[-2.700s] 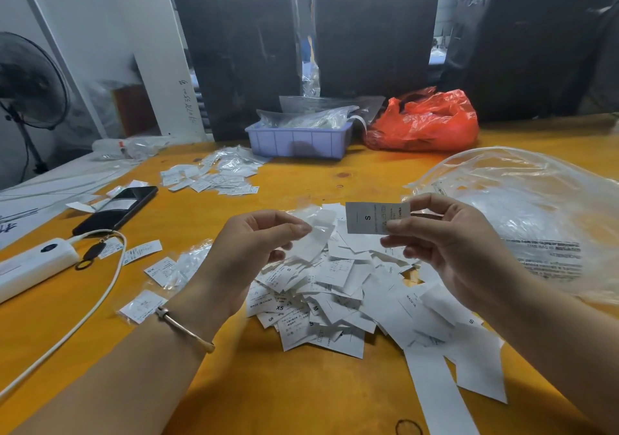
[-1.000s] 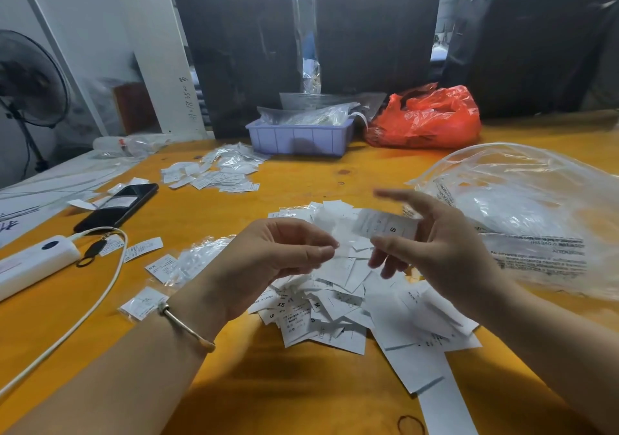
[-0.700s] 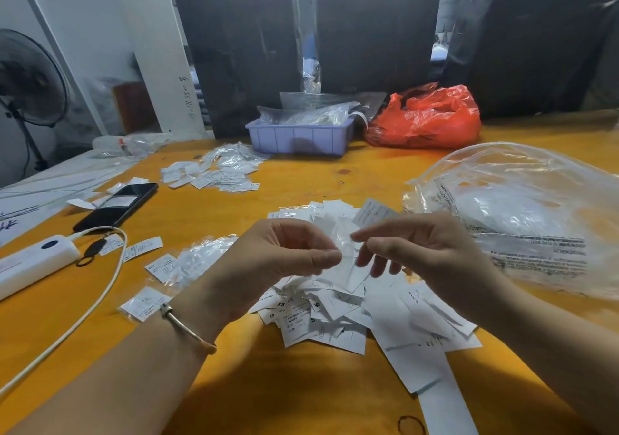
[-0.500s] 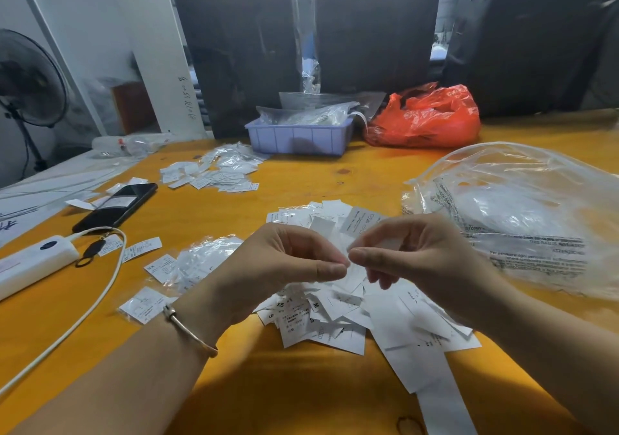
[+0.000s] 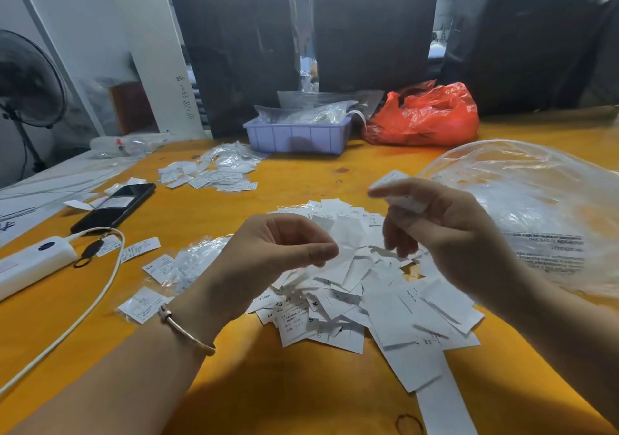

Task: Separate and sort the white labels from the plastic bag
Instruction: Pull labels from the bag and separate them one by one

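Hands raised over label pile [image 5: 351, 294] | left [image 5: 268, 254] pinching label | right [image 5: 445, 233] pinching label, blurred

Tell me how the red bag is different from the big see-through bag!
The crumpled red plastic bag is solid red, so its inside is hidden; the big clear plastic bag lets the orange table show through. The red one sits far back beside the lilac plastic tray; the clear one lies nearer, beside the right hand. The clear bag has black printed text; the red shows none. Both are thin, wrinkly plastic.
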`<state>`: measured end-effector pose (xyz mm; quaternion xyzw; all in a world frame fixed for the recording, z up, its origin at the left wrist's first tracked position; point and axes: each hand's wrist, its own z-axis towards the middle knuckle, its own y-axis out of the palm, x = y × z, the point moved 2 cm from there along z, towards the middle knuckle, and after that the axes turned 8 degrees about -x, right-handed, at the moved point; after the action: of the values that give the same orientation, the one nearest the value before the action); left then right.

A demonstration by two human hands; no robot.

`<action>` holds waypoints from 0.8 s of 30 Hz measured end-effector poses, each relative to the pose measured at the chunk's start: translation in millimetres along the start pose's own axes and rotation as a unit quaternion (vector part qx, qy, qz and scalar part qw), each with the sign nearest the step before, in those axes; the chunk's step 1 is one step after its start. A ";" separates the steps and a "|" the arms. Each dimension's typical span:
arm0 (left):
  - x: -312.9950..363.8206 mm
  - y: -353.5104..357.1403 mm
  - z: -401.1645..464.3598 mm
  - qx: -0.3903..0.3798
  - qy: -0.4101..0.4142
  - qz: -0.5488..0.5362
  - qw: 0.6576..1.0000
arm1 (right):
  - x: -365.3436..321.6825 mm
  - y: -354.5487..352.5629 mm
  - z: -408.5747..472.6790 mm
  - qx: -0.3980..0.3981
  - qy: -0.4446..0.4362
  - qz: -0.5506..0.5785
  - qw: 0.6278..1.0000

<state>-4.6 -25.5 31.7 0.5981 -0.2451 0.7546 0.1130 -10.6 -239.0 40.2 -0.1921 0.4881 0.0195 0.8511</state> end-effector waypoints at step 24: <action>1.6 1.9 -3.3 0.040 0.071 0.117 0.990 | -27.6 -6.2 -8.1 -0.023 -0.089 -0.115 0.989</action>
<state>-8.6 -25.6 32.2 0.5145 -0.2747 0.8121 0.0169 -30.3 -243.2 61.6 -0.2643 0.3842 -0.0502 0.8832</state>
